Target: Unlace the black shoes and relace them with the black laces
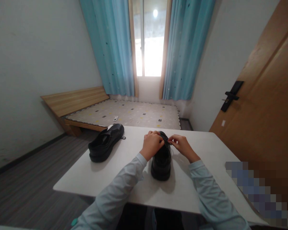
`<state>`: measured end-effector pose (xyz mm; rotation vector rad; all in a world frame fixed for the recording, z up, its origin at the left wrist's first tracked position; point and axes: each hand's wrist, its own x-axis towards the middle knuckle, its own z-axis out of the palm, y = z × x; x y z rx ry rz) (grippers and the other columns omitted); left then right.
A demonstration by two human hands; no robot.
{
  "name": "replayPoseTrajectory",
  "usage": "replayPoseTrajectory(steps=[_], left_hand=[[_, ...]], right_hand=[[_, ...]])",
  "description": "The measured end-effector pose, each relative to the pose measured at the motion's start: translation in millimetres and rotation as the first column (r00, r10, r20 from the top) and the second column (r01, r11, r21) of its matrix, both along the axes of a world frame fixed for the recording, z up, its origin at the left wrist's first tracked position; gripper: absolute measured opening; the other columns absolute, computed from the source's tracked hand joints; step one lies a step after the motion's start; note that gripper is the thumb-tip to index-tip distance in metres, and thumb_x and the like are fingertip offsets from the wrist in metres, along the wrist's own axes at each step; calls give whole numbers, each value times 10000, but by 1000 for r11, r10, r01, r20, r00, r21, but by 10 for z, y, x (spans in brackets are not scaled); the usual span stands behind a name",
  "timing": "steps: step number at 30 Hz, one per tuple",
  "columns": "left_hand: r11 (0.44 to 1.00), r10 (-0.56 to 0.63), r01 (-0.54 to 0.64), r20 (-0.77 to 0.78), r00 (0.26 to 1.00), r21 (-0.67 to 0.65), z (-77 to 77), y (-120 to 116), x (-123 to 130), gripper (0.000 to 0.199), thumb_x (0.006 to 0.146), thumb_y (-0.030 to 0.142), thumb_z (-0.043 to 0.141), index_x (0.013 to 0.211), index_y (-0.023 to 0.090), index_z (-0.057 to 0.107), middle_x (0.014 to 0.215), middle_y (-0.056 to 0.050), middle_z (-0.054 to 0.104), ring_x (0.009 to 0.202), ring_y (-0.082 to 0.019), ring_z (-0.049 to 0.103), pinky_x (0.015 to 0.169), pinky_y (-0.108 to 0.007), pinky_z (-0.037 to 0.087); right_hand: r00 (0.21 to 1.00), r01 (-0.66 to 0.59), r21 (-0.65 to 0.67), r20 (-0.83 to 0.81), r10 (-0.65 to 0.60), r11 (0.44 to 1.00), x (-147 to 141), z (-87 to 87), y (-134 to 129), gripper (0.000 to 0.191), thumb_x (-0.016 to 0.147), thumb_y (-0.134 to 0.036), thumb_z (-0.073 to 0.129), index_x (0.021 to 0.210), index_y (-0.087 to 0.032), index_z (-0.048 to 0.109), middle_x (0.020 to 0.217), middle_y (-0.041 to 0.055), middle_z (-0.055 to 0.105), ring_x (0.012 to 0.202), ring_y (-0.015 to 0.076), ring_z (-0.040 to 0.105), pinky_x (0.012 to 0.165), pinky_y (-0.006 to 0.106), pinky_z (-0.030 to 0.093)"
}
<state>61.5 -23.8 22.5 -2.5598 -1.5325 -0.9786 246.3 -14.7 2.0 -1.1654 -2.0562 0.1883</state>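
A black shoe stands on the white table, its heel toward me and its toe pointing away. My left hand rests over the left side of the shoe's front, fingers closed at the laces. At the right side of the laces, my right hand pinches a dark shoelace between thumb and forefinger. Both hands partly cover the lacing. Another black shoe lies apart on the left part of the table, with a small lace loop sticking out at its right.
Behind the table is a low bed with a patterned mattress and a small white object on it. A brown door stands at the right. A pixelated patch covers the table's right edge.
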Motion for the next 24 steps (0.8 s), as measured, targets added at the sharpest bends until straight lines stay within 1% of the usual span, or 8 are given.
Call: replayPoseTrajectory(steps=[4,7,9,12,16,20,22,24], left_hand=[[999,41,-42,-49,998,-30,44,3,61,179,799,292,589,741,217,741,945,-80,667,909,-246,542,793,-386,484],[985,71,-89,-122,990,-148,91,7,75,201,822,307,555,800,224,737,972,-70,662,947,-238,541,819,-364,475],[968,66,-103,-164,984,-228,129,8,76,203,824,306,543,833,235,733,1001,-60,655,973,-236,538,838,-358,466],[956,37,-87,-179,983,-282,179,8,81,180,804,289,558,847,253,730,1048,-48,643,1007,-244,526,858,-364,452],[946,35,-88,-172,984,-311,209,3,105,162,757,233,600,860,260,722,1087,-49,626,1036,-263,511,845,-378,451],[945,54,-100,-152,987,-313,180,-11,135,153,736,192,607,835,231,716,1077,-72,614,1031,-284,511,822,-406,456],[952,65,-98,-122,990,-290,148,-19,140,134,745,210,604,820,219,714,1062,-81,611,1030,-290,510,824,-418,451],[963,73,-92,-83,994,-255,114,-25,131,130,763,263,604,816,214,713,1040,-85,610,1025,-287,510,836,-424,442]], right_hand=[[1000,11,-13,3,-11,1000,13,-17,9,99,779,-228,610,725,-189,684,684,28,691,565,145,572,580,266,438],[1000,14,-18,7,-14,1000,14,-18,12,89,774,-222,618,736,-187,691,690,32,698,560,143,574,577,264,440],[1000,12,-22,9,-12,1000,10,-14,13,76,769,-204,625,736,-184,691,692,34,698,563,142,573,576,262,438],[1000,8,-28,8,-8,1000,3,-9,14,64,763,-184,633,734,-183,689,692,33,691,569,144,572,577,263,434],[1000,0,-35,-5,0,999,1,-14,20,58,764,-172,633,733,-184,681,700,34,680,579,147,565,579,268,433],[1000,-17,-37,-20,16,999,1,-16,18,69,776,-172,619,730,-186,668,710,32,664,584,145,555,581,271,431],[999,-22,-35,-28,21,999,-12,-8,9,77,787,-181,609,727,-186,658,710,31,652,583,144,544,588,277,433],[999,-25,-27,-47,23,999,-38,5,-5,87,807,-200,591,744,-185,650,720,35,636,597,149,539,597,286,439]])
